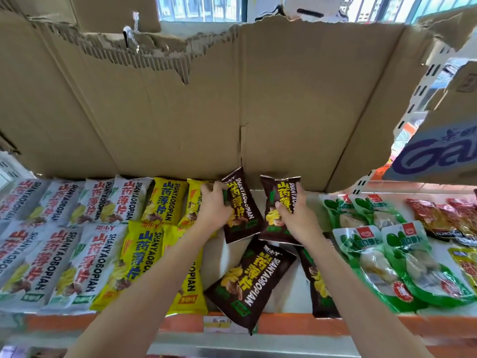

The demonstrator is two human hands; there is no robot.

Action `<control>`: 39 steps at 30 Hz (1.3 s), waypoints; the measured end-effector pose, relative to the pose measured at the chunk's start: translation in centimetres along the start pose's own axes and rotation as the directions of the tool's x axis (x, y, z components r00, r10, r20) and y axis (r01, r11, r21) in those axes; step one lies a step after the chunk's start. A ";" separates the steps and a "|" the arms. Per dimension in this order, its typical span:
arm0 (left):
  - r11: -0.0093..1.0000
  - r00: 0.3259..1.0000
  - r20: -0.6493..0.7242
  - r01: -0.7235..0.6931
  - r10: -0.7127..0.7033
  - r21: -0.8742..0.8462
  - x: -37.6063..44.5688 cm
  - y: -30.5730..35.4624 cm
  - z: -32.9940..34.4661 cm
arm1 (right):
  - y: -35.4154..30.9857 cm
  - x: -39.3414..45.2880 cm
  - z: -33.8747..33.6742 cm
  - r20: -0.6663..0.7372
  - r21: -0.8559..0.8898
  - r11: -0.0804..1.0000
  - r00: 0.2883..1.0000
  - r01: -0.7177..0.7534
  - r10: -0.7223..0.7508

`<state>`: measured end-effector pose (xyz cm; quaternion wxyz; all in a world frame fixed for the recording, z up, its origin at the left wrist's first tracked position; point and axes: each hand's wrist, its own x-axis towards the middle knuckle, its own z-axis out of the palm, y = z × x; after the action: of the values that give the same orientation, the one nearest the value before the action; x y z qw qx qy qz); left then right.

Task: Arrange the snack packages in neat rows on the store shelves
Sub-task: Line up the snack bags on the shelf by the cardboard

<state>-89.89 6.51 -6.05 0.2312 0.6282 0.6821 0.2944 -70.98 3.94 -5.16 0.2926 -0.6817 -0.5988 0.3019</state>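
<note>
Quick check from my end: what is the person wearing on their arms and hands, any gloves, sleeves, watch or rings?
Nothing shows. Both forearms enter from the bottom edge bare, with no sleeve in view. The left hand and the right hand have no gloves, and no watch, bracelet or ring shows on either wrist or on the visible fingers. Anything above the forearms is out of frame.

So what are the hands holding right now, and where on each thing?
Each grips a dark brown snack packet: the left hand holds the left packet by its left edge, the right hand holds the right packet by its right edge.

torn cardboard sheet [284,99], window [201,7]
</note>
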 end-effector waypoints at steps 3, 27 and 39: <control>0.998 0.998 -0.037 -0.050 0.051 0.039 -1.3 0.9 1.3 | -0.5 0.4 0.7 0.073 -0.150 0.988 0.997 0.029 -0.018; 0.980 0.975 0.102 -0.200 0.198 0.004 -1.7 -0.3 3.7 | 1.7 1.0 0.8 0.070 -0.194 0.974 0.992 0.120 -0.108; 0.889 0.945 0.301 -0.242 0.125 0.390 -0.6 -0.7 5.8 | 3.7 2.8 0.7 0.280 -0.695 0.653 0.950 0.301 -0.140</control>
<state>-86.31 6.56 -10.75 0.1509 0.7592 0.6289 0.0731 -68.86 6.33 -8.54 -0.0306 -0.6289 -0.7740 0.0674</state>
